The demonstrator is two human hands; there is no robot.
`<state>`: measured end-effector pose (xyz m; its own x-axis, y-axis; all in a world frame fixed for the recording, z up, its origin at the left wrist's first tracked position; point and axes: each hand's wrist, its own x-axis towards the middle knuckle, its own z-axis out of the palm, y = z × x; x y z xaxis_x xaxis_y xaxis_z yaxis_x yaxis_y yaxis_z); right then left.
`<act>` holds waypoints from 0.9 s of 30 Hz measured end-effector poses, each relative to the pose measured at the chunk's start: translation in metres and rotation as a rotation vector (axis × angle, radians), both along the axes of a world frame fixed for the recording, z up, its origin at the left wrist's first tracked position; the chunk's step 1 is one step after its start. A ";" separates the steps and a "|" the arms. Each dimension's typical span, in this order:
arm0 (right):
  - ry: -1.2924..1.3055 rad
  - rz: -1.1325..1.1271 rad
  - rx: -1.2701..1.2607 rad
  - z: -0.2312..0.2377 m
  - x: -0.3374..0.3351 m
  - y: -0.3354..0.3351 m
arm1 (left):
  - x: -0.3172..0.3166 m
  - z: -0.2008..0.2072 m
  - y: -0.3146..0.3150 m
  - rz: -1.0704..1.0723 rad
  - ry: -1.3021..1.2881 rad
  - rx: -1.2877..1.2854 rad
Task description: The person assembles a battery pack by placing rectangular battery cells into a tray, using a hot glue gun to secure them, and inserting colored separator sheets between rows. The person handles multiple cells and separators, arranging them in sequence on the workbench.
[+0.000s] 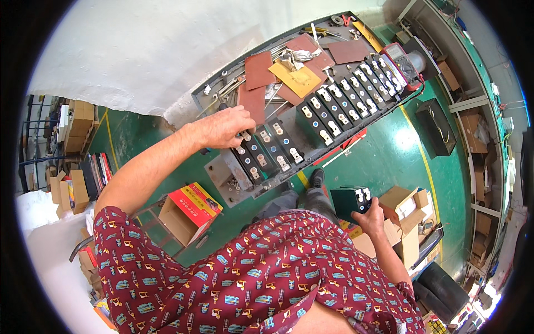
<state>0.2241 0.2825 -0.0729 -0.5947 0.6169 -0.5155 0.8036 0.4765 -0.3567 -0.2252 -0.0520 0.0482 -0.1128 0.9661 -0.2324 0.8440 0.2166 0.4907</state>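
My left hand (231, 127) is closed, its fingers bent down over the terminal end of a black battery cell (249, 160) in the group at the bench's near left. What those fingers pinch, if anything, is hidden. Beside that cell stand more black cells (282, 147) with silvery tabs and blue dots on top. Low on the right, off the bench, my right hand (371, 218) grips a dark battery cell (349, 201) with pale tabs at its upper end.
A long row of cells (345, 106) runs along the bench to a red multimeter (401, 64). Behind them lie brown sheets (258, 70), a yellow sheet (296, 79) and loose rods. A red-yellow carton (192, 210), open cartons (403, 209) and a black box (436, 127) stand on the green floor.
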 end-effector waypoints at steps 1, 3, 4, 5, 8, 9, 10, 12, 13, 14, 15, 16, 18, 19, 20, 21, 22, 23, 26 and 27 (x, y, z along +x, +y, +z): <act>0.007 0.009 0.005 -0.001 -0.001 0.000 | -0.004 -0.002 -0.003 0.017 0.001 0.005; 0.006 0.013 0.009 0.000 -0.003 0.000 | -0.010 -0.006 -0.007 0.050 0.004 0.015; -0.003 0.008 0.008 0.003 -0.005 -0.001 | -0.012 -0.007 -0.008 0.083 -0.031 0.007; -0.012 0.004 0.006 0.004 -0.006 -0.002 | -0.014 -0.009 -0.010 0.116 -0.065 -0.002; -0.005 0.007 0.009 0.001 -0.005 -0.002 | -0.018 -0.018 -0.012 0.059 0.055 -0.028; -0.005 0.002 0.004 0.000 -0.004 -0.002 | -0.016 -0.014 -0.008 0.019 0.140 -0.059; -0.005 -0.003 -0.001 -0.001 -0.003 -0.002 | -0.012 -0.010 -0.003 -0.022 0.224 -0.090; -0.004 -0.010 -0.013 -0.001 -0.003 -0.003 | -0.009 -0.009 -0.001 -0.084 0.315 -0.050; -0.008 -0.009 -0.022 0.001 -0.004 -0.003 | -0.013 -0.017 -0.003 -0.128 0.334 0.035; -0.012 -0.010 -0.030 0.003 -0.006 -0.003 | -0.015 -0.023 -0.004 -0.172 0.353 0.120; -0.015 -0.014 -0.036 0.005 -0.007 -0.003 | -0.017 -0.027 -0.002 -0.187 0.319 0.065; -0.014 -0.011 -0.027 0.003 -0.005 -0.002 | -0.019 -0.032 0.001 -0.204 0.285 0.009; -0.013 -0.015 -0.005 -0.003 0.000 0.000 | -0.021 -0.044 0.006 -0.240 0.250 0.000; -0.005 -0.006 0.012 -0.005 0.001 -0.001 | -0.022 -0.051 0.006 -0.259 0.249 0.046; 0.003 0.004 0.029 -0.008 0.002 -0.001 | -0.023 -0.057 0.005 -0.278 0.248 0.092; 0.006 -0.009 -0.006 -0.007 0.002 -0.001 | -0.026 -0.058 0.007 -0.266 0.196 0.020; 0.006 -0.018 -0.001 -0.005 0.002 -0.001 | -0.029 -0.059 0.008 -0.255 0.169 -0.019; 0.007 -0.026 0.004 -0.003 0.002 -0.001 | -0.029 -0.061 0.009 -0.244 0.143 -0.057; 0.017 -0.048 0.008 -0.001 0.004 0.000 | -0.031 -0.049 0.009 -0.223 0.090 -0.027; 0.021 -0.044 0.013 -0.004 0.006 -0.001 | -0.031 -0.045 0.006 -0.214 0.067 -0.008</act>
